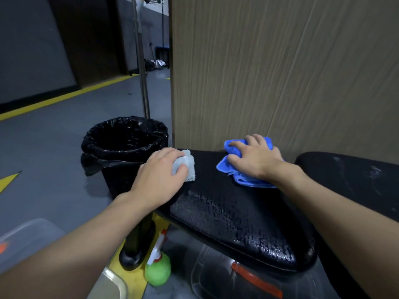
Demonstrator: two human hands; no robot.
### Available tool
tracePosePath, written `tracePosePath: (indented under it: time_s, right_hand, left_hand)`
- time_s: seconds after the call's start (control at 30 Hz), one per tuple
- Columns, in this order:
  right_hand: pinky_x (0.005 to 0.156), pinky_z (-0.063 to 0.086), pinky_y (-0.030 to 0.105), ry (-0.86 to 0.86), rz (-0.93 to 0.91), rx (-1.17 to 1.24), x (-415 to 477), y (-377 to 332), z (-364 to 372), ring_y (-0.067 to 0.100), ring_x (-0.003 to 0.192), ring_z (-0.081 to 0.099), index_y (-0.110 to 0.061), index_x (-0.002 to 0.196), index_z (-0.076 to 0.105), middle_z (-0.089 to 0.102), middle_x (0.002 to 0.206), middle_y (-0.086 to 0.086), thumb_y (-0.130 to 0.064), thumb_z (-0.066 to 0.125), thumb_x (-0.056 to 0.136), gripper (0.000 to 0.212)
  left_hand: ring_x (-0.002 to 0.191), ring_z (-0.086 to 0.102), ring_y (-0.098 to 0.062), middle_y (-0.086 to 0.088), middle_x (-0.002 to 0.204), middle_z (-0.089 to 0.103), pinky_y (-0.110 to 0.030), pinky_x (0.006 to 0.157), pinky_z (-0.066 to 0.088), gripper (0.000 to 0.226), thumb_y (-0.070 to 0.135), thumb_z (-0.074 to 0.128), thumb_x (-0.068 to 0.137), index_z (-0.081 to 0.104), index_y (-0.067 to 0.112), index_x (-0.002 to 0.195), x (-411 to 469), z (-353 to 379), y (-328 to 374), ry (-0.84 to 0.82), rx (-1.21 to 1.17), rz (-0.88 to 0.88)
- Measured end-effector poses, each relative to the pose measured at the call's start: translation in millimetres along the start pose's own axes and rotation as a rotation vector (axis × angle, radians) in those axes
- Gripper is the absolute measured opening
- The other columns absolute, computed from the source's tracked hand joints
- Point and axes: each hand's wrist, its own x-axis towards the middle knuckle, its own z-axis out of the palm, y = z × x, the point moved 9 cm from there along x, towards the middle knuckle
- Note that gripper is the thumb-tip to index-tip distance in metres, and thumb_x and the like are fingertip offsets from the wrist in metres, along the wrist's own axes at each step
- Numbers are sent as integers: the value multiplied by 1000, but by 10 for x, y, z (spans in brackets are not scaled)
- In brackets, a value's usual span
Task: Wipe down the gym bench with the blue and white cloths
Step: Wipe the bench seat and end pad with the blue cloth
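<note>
Near end of gym bench (pixel 237 223): a wet, beaded sheen is shown; judged not yet wiped.
Left hand (pixel 159 175): white cloth (pixel 185 165) is gripped at the far left edge.
Right hand (pixel 254 158): fingers are bent over the bunched blue cloth (pixel 246 181), pressed at the far edge.
Progress: wiping is judged begun at the far end; the near end and the second pad (pixel 356 175) are left.
</note>
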Motion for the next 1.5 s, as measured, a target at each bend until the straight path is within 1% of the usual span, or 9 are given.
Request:
tracePosePath:
  time_s: [0.2,0.33,0.47,0.73,0.9,1.03,1.23,1.37,1.5]
  right_hand:
    - [113,11,58,5,-248,14,-56,-826,69,19,149,-1,-47,146,26,17,160,-4,-54,27,91,55]
    - [116,8,55,16,-299,65,-99,-919,59,18,149,-2,-48,146,26,13,162,-9,-53,25,93,54]
    - [117,9,53,54,-250,94,-198,-609,0,16,149,-2,-47,145,29,15,161,-8,-52,29,91,54]
    - [114,20,55,60,49,124,-521,450,-62,12,148,-4,-48,144,31,14,160,-11,-49,32,92,52]
    - [110,18,57,49,114,24,-596,241,-60,20,149,-3,-42,144,30,11,161,-5,-49,29,93,52]
    - [108,15,62,77,49,-35,-655,-298,-34,26,148,-3,-35,142,32,11,161,0,-50,27,91,54]
    - [109,12,63,110,-154,-48,-742,-1111,73,29,149,-6,-32,146,28,6,163,4,-50,23,93,56]
    - [115,12,54,143,-197,34,-846,-882,0,20,150,-5,-42,146,29,10,163,-3,-51,29,95,52]
    - [117,12,50,142,-95,30,-990,-343,-64,15,150,-4,-44,146,30,10,163,-6,-52,30,95,52]
  left_hand:
    - [121,46,-14,11,128,54,-42,101,41,50,42,36,82,54,23,124,10,-16,-2,19,29,-11]
    - [121,46,-14,12,128,54,-43,99,41,52,41,33,81,54,22,124,3,-16,26,13,49,-20]
    - [122,45,-14,12,129,54,-44,99,42,52,41,32,81,55,23,124,-13,-18,42,7,57,-20]
    - [129,40,-13,12,137,49,-48,102,38,40,31,38,93,52,24,130,-24,-3,43,-50,62,-2]
    - [128,43,-11,12,139,48,-39,102,39,41,23,36,96,51,21,135,-33,-67,48,-85,22,42]
    - [127,42,-9,10,139,48,-31,100,37,42,20,35,97,50,20,136,-39,-77,68,-88,10,74]
    - [126,45,-12,6,138,50,-38,102,40,38,23,33,99,49,20,134,-34,-69,48,-68,5,83]
    - [128,42,-12,7,138,48,-42,104,37,39,24,33,100,46,21,136,-35,-58,50,-75,10,89]
    - [139,27,-10,16,143,41,-60,110,20,40,28,30,98,50,32,133,-55,-41,49,-81,106,72]
